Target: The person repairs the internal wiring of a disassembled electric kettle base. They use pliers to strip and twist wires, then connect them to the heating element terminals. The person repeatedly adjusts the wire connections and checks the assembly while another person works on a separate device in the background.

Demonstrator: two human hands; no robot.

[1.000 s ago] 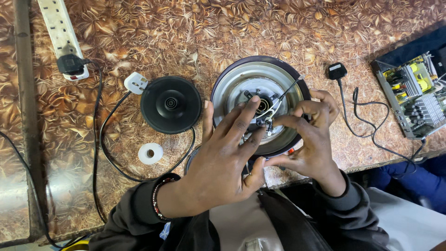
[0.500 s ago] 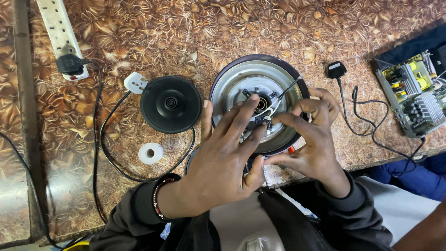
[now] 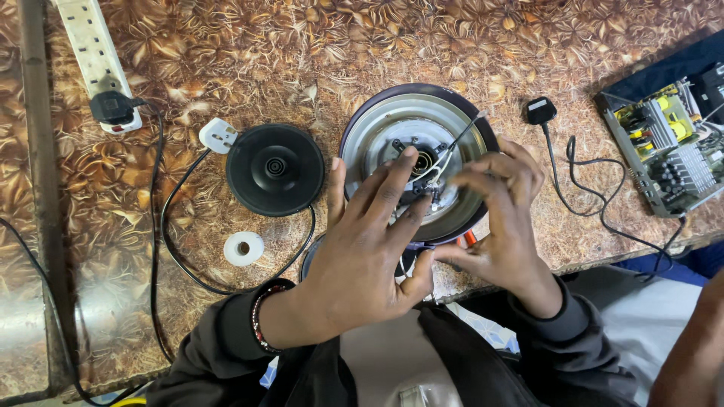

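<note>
Nothing has shifted: left hand (image 3: pixel 362 249) and right hand (image 3: pixel 501 218) cover kettle underside (image 3: pixel 392 124).

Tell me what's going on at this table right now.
A person has an upturned round metal kettle on a brown patterned table with its underside open. The left hand lies across the base and the right hand pinches the thin white wires at its centre. A round black kettle base with a white plug lies left; an open circuit board sits far right.

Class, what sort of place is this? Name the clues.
Probably an appliance repair bench: an opened kettle underside with exposed wires, a bare circuit board, and a power strip on the patterned worktop.
</note>
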